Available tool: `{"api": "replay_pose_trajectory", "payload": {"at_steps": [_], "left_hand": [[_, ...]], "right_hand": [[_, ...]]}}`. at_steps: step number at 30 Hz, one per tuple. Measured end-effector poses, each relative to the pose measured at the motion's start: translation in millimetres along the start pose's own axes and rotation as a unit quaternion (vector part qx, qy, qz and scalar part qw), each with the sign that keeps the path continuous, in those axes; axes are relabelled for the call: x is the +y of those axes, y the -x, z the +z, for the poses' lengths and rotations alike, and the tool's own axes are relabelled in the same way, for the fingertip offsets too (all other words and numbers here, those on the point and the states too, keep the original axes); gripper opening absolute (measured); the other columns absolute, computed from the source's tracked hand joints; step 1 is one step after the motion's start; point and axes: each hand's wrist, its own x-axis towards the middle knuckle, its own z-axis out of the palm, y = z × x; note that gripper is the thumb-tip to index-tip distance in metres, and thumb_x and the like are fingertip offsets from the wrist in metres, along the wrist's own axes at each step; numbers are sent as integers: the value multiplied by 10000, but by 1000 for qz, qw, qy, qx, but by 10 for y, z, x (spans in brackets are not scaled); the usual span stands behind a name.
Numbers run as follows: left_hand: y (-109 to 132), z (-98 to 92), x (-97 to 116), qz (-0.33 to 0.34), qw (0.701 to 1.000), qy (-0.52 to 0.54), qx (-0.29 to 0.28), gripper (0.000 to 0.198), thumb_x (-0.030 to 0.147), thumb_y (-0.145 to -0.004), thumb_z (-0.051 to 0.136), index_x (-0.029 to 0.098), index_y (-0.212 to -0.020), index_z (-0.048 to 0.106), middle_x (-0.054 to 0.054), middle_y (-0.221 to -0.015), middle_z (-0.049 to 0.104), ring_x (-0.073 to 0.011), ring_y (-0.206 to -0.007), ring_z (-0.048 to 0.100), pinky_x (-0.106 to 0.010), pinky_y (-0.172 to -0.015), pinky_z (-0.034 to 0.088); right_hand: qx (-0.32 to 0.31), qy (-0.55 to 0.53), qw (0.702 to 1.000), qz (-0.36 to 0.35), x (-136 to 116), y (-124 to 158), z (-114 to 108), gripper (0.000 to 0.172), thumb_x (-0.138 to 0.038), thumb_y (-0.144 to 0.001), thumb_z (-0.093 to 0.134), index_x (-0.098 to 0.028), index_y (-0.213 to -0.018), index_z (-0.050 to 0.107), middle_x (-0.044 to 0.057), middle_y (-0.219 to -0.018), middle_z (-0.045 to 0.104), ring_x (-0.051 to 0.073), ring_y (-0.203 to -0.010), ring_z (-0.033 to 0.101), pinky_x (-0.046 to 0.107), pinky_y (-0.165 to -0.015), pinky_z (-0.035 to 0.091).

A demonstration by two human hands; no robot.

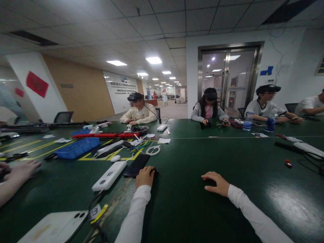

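Observation:
My left hand (145, 177) rests on the green table (184, 202) with its fingers curled round a small black object (155, 171), mostly hidden under them. Right beside it lies a flat black phone-like slab (136, 165). A white power bank (109, 175) marked with a label sits further left. My right hand (217, 183) hovers over or rests on the tabletop with thumb and fingers apart, holding nothing.
A blue tray (78, 147), cables (153, 150) and tools lie at the left. A white phone (54, 227) is at the near left. Another person's hand (22, 170) reaches in there. Bottles (248, 121) and seated people line the far side.

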Motion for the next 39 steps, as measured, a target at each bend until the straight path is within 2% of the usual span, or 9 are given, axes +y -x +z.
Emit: {"api": "replay_pose_trajectory", "payload": {"at_steps": [6,18,24,27,31,36,39], "left_hand": [[10,-66,75,3,1000,-28,-10,216,261,-762,416,238,-885,592,-40,-954,582,-186,-885,493,-296,-718,393],[21,-81,108,2,999,-46,-7,227,274,-763,407,238,-863,608,-49,-918,570,-181,-848,497,-282,-700,392],[60,-101,206,8,1000,-20,-11,202,255,-750,422,223,-821,609,-44,-919,584,-185,-871,494,-288,-716,387],[115,-64,378,30,999,33,-31,167,236,-731,451,222,-810,598,-31,-907,594,-171,-880,502,-286,-750,382],[243,61,772,72,986,137,-69,216,211,-701,489,229,-907,551,-10,-886,603,-152,-870,519,-293,-785,381],[443,231,1371,134,934,311,-117,326,166,-662,512,225,-981,480,-3,-866,608,-144,-848,544,-315,-807,394],[518,306,1647,160,908,365,-132,356,153,-629,529,225,-974,480,-15,-846,611,-157,-827,557,-337,-787,413]], "right_hand": [[5,0,1000,5,27,0,25,423,-431,-730,543,-268,-1113,465,26,-1065,506,242,-1033,430,417,-881,328],[17,-10,1000,-19,-37,54,-22,402,-437,-752,521,-279,-1116,458,17,-1077,504,225,-1034,432,395,-880,335],[17,8,999,-28,-10,12,-3,401,-413,-741,541,-270,-1109,470,19,-1046,520,215,-1004,450,383,-889,325],[13,10,1000,-18,-21,3,-8,412,-415,-740,540,-269,-1117,462,22,-1047,519,219,-1007,448,386,-883,327],[10,13,1000,-4,-50,-14,-32,486,-438,-715,558,-269,-1152,429,25,-1034,523,224,-1001,450,386,-884,315],[8,26,1000,13,-72,-52,-63,622,-472,-634,623,-278,-1181,401,26,-1018,527,242,-978,456,385,-868,306],[21,35,999,-5,-73,-59,-84,668,-499,-608,636,-289,-1192,387,27,-1014,531,241,-964,460,381,-861,306]]}}
